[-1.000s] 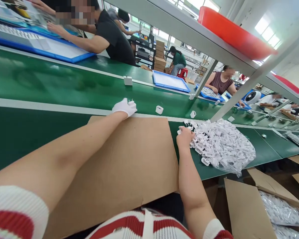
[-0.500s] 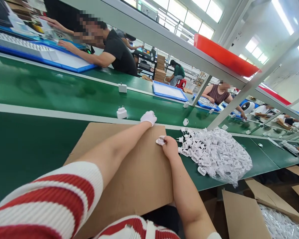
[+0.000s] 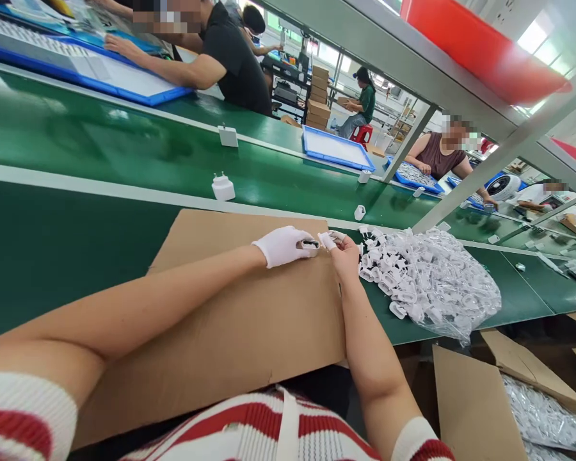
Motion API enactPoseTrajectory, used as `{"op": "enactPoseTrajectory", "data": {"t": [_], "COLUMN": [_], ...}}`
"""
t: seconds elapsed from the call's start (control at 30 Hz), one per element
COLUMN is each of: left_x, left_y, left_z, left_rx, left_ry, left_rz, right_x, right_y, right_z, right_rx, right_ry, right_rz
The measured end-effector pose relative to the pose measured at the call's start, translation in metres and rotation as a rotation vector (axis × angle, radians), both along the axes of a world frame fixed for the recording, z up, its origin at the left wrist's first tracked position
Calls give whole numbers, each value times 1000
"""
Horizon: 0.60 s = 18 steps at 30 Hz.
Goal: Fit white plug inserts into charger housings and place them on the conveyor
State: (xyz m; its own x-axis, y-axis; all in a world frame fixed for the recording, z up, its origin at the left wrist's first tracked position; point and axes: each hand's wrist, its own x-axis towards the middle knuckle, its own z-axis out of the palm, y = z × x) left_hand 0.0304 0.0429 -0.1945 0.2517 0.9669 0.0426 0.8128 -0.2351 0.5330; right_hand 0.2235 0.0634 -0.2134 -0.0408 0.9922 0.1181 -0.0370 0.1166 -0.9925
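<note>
My left hand (image 3: 281, 247), in a white glove, is closed around a white charger housing (image 3: 310, 244), its open end with a dark inside turned toward my right hand. My right hand (image 3: 345, 256) has white coverings on its fingertips and pinches a small white plastic part (image 3: 323, 241) close to the housing; its exact shape is partly hidden. Both hands are above a brown cardboard sheet (image 3: 249, 320). Beside my right hand lies a heap of white plug covers (image 3: 386, 275), partly inside a clear plastic bag (image 3: 454, 282).
White chargers (image 3: 223, 187) stand on the green conveyor belt (image 3: 173, 173) beyond the cardboard. A blue-rimmed tray (image 3: 338, 150) lies across the belt. A slanted metal post (image 3: 465, 173) and a shelf with a red bin (image 3: 480, 54) rise ahead. Open cartons (image 3: 475, 403) stand lower right. Co-workers sit opposite.
My left hand has drawn back from the belt's edge toward my right hand, and a charger housing now shows in it. My right hand has risen slightly, its fingertips near the housing.
</note>
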Motion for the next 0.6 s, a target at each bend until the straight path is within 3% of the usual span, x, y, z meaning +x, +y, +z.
{"op": "enactPoseTrajectory", "data": {"t": [0.13,0.27,0.43,0.6], "left_x": [9,11,12,13], "left_y": [-6,-5,-3,-3], "left_z": [-18,-29,-31,-30], "left_rx": [-78,-68,-53,-60], "left_ry": [-288,-418,-408,-391], "left_rz": [191,196,169,158], "right_x": [0,2,-1,-6], "right_y": [-8,-14,-16,-17], "right_z": [3,8,10,10], "right_rx": [259,530,582,560], "right_ry": [-302,-723,-876,-931], "right_rz": [14,70,122,83]}}
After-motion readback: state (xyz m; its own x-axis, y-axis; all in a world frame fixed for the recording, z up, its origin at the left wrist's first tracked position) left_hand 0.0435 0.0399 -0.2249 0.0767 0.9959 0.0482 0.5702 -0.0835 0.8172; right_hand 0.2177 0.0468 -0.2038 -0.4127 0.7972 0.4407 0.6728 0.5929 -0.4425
